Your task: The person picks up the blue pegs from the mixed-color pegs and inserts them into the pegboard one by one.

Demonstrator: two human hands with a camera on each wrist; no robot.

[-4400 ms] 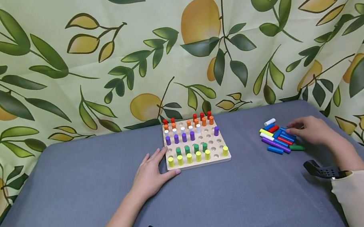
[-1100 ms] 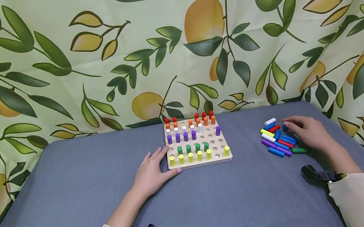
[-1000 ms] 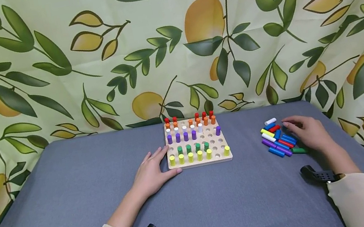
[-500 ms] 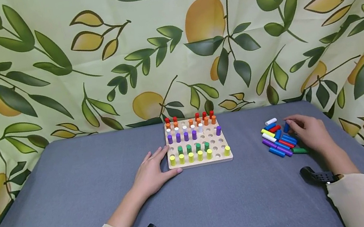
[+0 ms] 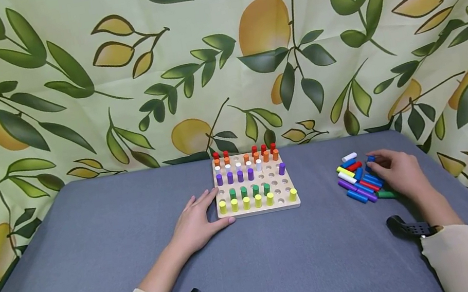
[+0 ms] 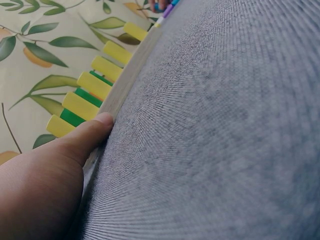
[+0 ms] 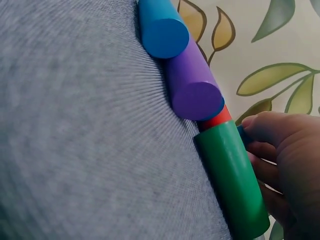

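In the head view, a wooden pegboard stands mid-table with rows of red, orange, white, purple, green and yellow pegs; several holes show no peg. My left hand rests against its near left corner, fingers relaxed. In the left wrist view the thumb of that left hand touches the board's front side. At the right, my right hand pinches a blue peg between thumb and fingers, at the far right of a loose peg pile. The right wrist view shows only a sliver of this blue peg beside the thumb.
Loose pegs lie to the board's right: white, yellow, red, purple, blue and green. The green peg lies near the right hand. A leaf-patterned curtain hangs behind the grey cloth-covered table.
From reaching into the pile, my right hand has come to pinch a blue peg, and the peg's tilt has changed in its fingers. My left hand has stayed at the board.
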